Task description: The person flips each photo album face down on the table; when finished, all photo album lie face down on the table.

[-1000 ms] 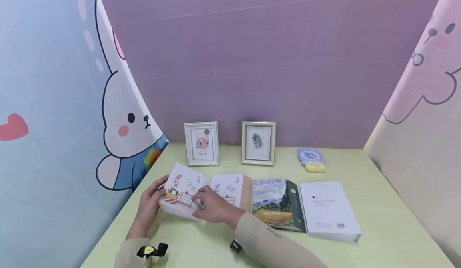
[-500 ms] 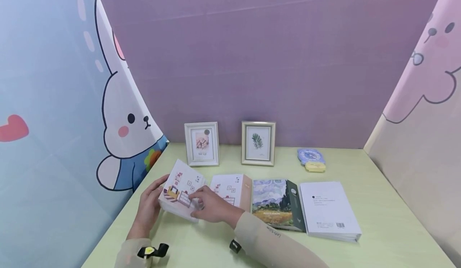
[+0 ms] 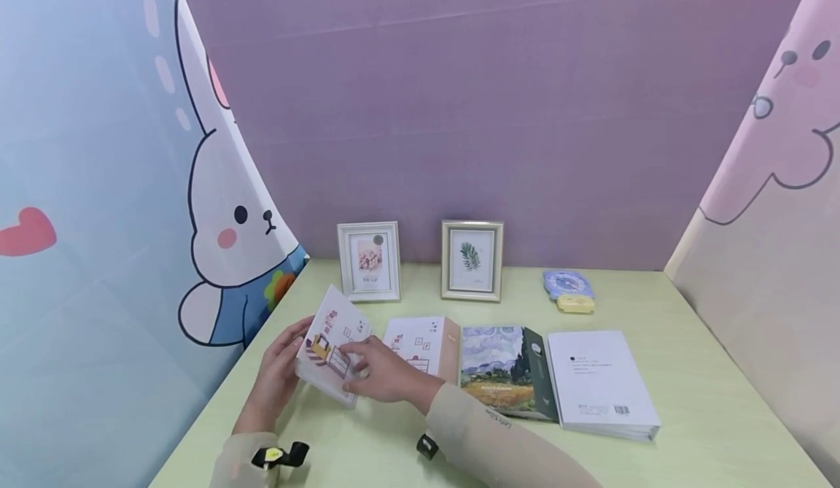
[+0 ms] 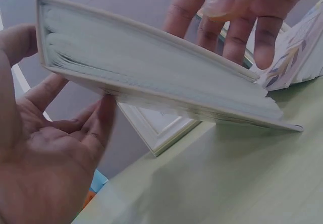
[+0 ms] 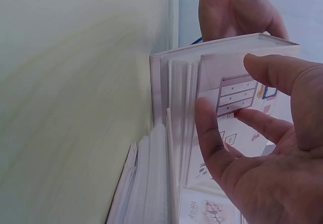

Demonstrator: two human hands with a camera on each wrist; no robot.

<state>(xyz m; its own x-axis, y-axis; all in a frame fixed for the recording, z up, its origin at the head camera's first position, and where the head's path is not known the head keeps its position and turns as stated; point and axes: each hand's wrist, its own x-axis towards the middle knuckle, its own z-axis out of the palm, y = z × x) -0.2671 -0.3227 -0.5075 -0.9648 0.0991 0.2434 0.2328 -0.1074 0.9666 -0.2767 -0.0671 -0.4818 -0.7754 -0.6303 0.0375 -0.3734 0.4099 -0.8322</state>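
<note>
A white photo album (image 3: 335,318) with a furniture drawing on its cover stands tilted over the left of the table. My left hand (image 3: 274,375) grips it at the spine, fingers beneath in the left wrist view. Fingertips of my right hand (image 3: 387,375) touch the printed front cover, the hand spread and loosely bent. The album's page block (image 4: 151,57) shows between its covers, its lower edge near the tabletop. Just right of it lies a matching album (image 3: 413,335), partly hidden by my right hand.
A landscape-painted photo album (image 3: 495,371) and a white book-like album (image 3: 600,378) lie further right. Two picture frames, one white (image 3: 397,262) and one gold (image 3: 502,262), stand at the back. A blue round item (image 3: 567,284) and a yellow one (image 3: 575,303) lie at the back right.
The album in my left hand has tilted more steeply, its top rising and its face turning rightward. My right hand has shifted slightly left with it, fingertips still on the cover.
</note>
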